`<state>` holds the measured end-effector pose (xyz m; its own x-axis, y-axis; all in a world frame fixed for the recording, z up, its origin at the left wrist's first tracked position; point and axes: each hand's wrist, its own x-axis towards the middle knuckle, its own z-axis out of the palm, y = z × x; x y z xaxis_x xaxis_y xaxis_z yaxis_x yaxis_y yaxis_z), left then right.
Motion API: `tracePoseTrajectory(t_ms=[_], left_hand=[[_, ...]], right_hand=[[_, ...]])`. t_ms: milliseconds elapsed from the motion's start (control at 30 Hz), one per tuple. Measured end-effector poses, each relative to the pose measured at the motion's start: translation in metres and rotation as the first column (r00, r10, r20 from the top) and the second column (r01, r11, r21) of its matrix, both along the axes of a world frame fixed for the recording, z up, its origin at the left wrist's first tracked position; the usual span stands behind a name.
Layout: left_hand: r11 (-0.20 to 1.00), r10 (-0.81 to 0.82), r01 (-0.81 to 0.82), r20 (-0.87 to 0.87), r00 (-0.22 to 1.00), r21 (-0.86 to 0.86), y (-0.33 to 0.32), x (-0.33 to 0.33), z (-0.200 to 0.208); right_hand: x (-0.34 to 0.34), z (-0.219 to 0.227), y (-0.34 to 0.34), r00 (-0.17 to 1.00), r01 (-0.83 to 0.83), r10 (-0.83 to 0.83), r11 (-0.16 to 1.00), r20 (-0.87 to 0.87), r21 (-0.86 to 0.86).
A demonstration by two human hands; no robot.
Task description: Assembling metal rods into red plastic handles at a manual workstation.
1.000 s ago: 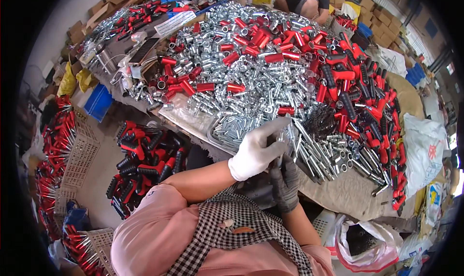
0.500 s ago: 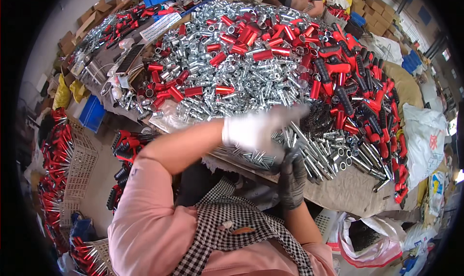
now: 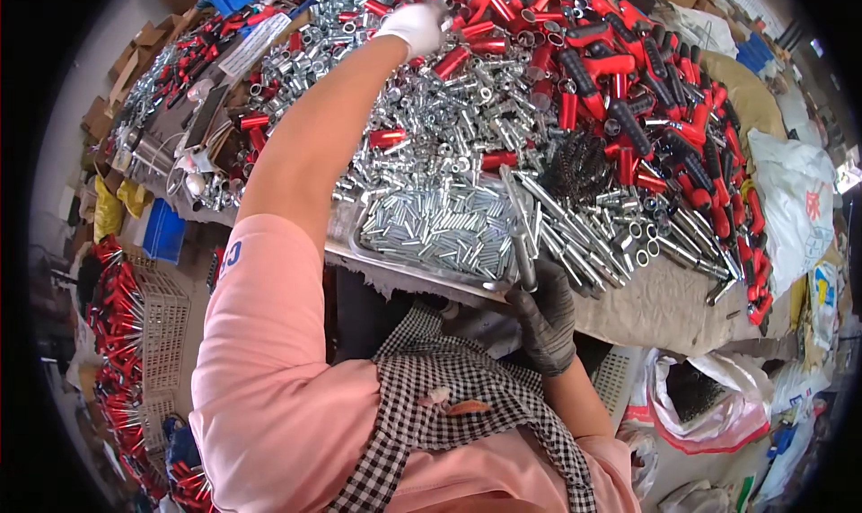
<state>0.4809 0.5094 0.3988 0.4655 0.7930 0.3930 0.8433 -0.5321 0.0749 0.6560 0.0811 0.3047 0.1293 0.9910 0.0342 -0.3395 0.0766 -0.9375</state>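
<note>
My left hand (image 3: 415,28), in a white glove, reaches out over the far part of a heap of silvery metal fittings (image 3: 431,122). Its fingertips are down among the parts beside some red metal sleeves (image 3: 452,62), and what they touch is hidden. Close to the table's front edge, my right hand (image 3: 548,320) wears a dark glove and is closed around the lower end of a shiny metal rod (image 3: 523,257). That rod tilts upward beside a clear tray (image 3: 489,285) full of small metal pins (image 3: 435,230).
Long metal rods (image 3: 575,239) lie right of the tray, near a clump of dark springs (image 3: 579,167) and loose rings (image 3: 639,244). Red-and-black handles (image 3: 660,100) pile up at the right. Slatted crates (image 3: 162,320) stand at left, an open white sack (image 3: 709,405) below right.
My left hand has swung from beside the right hand up to the far side of the heap, uncovering the pin tray. My right hand stays near the front edge, the rod now plainly visible.
</note>
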Motion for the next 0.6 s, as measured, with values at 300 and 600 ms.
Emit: tracePoseTrajectory(t_ms=[300, 600], left_hand=[[0.758, 0.046, 0.491, 0.786, 0.616, -0.429, -0.267, -0.046, 0.02], [0.547, -0.162, 0.631, 0.67, 0.724, -0.55, -0.385, -0.058, -0.057]], right_hand=[[-0.002, -0.019, -0.016, 0.985, -0.095, 0.104, 0.993, 0.136, -0.066], [-0.033, -0.038, -0.025, 0.874, -0.444, 0.379, 0.878, 0.303, 0.182]])
